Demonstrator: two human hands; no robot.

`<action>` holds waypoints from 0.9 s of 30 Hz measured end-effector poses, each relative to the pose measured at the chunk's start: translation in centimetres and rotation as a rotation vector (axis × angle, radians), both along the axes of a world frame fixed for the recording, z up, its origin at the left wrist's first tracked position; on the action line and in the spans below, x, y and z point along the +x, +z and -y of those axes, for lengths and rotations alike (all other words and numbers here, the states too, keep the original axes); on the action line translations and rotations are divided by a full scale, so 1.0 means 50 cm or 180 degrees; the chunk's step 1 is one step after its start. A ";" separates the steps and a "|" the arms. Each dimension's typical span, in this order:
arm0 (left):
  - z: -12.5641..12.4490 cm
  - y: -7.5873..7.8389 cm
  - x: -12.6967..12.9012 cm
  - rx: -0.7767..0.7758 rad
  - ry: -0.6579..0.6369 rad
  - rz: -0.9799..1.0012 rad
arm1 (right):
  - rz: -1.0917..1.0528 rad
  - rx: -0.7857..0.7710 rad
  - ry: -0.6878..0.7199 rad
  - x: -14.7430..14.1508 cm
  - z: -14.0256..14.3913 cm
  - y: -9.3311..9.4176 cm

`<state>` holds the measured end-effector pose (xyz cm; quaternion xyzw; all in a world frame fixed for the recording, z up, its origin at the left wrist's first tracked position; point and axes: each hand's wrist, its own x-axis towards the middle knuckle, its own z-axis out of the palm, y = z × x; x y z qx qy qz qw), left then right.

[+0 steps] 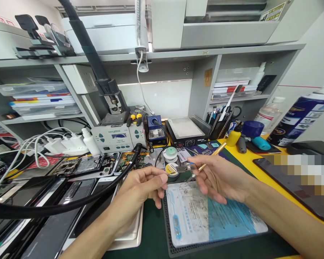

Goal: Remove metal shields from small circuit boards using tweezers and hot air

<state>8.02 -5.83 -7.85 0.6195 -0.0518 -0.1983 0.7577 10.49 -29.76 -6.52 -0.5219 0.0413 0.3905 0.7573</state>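
My left hand is closed in a pinch on the left end of a small, flat, partly see-through piece; its exact kind is not clear. Opposite it, my right hand grips a slim gold pen-like tool that slants up to the right, and its fingertips also meet the right end of the small piece. Both hands are raised over a worn blue-and-white sheet lying on a dark mat. Just behind the piece sits a round tin with a yellow label.
Several phones and tablets lie at left, crossed by a thick black hose. A soldering station, hot plate and tool holder stand behind. Spray can, bottles and a large dark phone are at right.
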 end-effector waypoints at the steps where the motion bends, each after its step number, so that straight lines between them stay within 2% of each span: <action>1: 0.000 0.000 0.000 -0.0043 -0.0018 -0.0039 | -0.0005 -0.0003 0.0013 0.000 -0.001 0.001; 18: -0.003 -0.002 0.004 -0.0517 -0.0123 -0.0450 | 0.0027 -0.0293 0.0124 -0.006 -0.004 0.008; 25: -0.003 -0.004 0.006 -0.0525 -0.0124 -0.0476 | -0.0040 -0.0158 0.0219 -0.001 0.005 0.004; 27: -0.004 -0.004 0.005 -0.0396 -0.0085 -0.0382 | -0.0052 -0.0093 0.0218 0.001 0.007 0.000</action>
